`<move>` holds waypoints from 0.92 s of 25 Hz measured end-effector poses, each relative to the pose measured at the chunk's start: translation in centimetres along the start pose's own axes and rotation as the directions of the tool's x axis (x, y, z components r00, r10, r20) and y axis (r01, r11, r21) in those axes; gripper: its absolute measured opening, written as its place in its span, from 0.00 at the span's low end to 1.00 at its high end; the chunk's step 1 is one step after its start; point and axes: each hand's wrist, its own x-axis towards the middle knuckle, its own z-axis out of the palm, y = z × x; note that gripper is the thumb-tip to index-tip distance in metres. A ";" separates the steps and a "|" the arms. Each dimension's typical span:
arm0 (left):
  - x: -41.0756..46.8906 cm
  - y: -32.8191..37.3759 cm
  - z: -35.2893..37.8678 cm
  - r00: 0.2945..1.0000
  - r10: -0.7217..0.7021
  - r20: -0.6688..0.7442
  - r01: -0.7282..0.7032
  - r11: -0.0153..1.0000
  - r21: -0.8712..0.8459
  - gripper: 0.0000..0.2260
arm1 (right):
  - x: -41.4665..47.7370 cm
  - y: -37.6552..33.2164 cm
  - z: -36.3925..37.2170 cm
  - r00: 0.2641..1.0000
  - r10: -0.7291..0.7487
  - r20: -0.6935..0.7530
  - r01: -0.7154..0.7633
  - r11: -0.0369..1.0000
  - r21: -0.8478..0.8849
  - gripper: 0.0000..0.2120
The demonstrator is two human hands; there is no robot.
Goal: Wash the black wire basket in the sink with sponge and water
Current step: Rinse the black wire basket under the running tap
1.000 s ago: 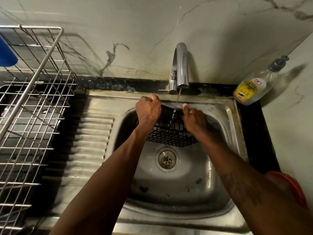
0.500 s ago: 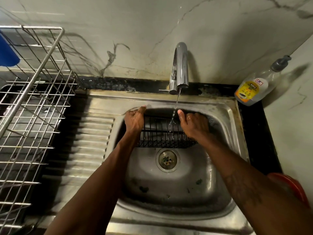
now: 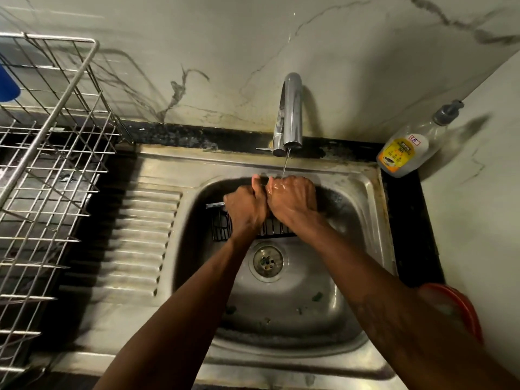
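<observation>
Stainless steel sink with a ribbed drainboard is the landmark; everything below is placed from it.

Silver wire dish rack: left of the sink, past the drainboard, parked to take washed items.

Black wire basket: inside the sink, at the back of the bowl, stood on edge and not flat. I judge that's so the stream runs through the wires and down to the drain.

Your left hand: in the sink, fist curled over the basket's top edge, thumb up, gripping it to keep it upright.

Your right hand: in the sink, pressed against the left one, wet, fingers curled tight over the same top edge. It looks like a grip on the basket, but the fingertips are hidden.

No sponge visible anywhere, so this reads as a rinse or reposition step, with scrubbing yet to come.

Chrome curved tap: behind the sink, centred, running.

Clear pump bottle with yellow label: at the sink's back right corner, leaning on the wall, within reach for soap.

Red round dish: right of the sink, partly hidden by your forearm.

Round metal drain: sink floor, just in front of the basket, uncovered.

Thin water stream: falls onto your right knuckles.
</observation>
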 end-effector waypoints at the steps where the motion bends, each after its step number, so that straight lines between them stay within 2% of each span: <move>1: 0.4 -0.1 0.1 0.996 -0.092 -0.015 0.091 0.995 -0.034 0.25 | 0.0 0.3 -0.3 1.000 0.015 -0.027 -0.012 0.997 0.078 0.23; 3: 1.5 -0.3 -0.6 0.958 -0.287 0.005 0.285 0.951 -0.116 0.21 | 0.0 1.2 -0.8 0.992 0.055 -0.114 -0.020 0.955 0.295 0.25; 5: 2.3 -1.0 -1.2 0.902 -0.421 0.096 0.428 0.843 -0.326 0.17 | 0.2 2.7 -1.0 0.973 0.086 -0.215 0.038 0.858 0.512 0.25; 6: 2.3 -1.3 -1.5 0.872 -0.462 0.161 0.484 0.770 -0.416 0.15 | 0.2 3.4 -1.0 0.964 0.097 -0.249 0.064 0.822 0.566 0.26; 7: 1.9 -1.6 -1.7 0.855 -0.473 0.214 0.514 0.716 -0.472 0.14 | 0.0 3.8 -0.8 0.961 0.091 -0.261 0.072 0.829 0.554 0.27; 9: 1.0 -1.5 -1.9 0.885 -0.388 0.256 0.465 0.719 -0.517 0.20 | -0.1 3.9 -0.5 0.974 0.069 -0.217 0.036 0.894 0.446 0.30; 11: 0.4 -0.2 -2.6 0.948 -0.232 0.216 0.316 0.744 -0.589 0.27 | 0.3 3.5 -0.5 0.979 0.105 -0.174 -0.027 0.917 0.398 0.32; 13: 0.4 2.0 -3.8 0.978 -0.100 0.184 0.196 0.746 -0.637 0.25 | 0.9 3.0 -1.3 0.978 0.166 -0.128 -0.106 0.918 0.383 0.31; 16: 1.4 3.1 -3.9 0.991 -0.064 0.120 0.123 0.795 -0.595 0.24 | 1.4 0.9 -2.5 0.966 0.244 -0.084 -0.196 0.906 0.376 0.29; 19: 2.5 2.5 -3.3 0.993 -0.086 0.083 0.118 0.815 -0.567 0.25 | 0.5 -2.0 -2.2 0.941 0.259 -0.218 -0.116 0.852 0.511 0.25; 21: 2.7 2.2 -3.3 0.984 -0.135 0.117 0.178 0.801 -0.571 0.25 | -0.2 -1.7 -1.8 0.952 0.134 -0.275 0.009 0.885 0.465 0.22; 23: 2.3 2.3 -3.2 0.976 -0.167 0.139 0.217 0.784 -0.582 0.23 | 0.5 0.7 -2.3 0.985 -0.023 -0.173 0.105 0.870 0.481 0.25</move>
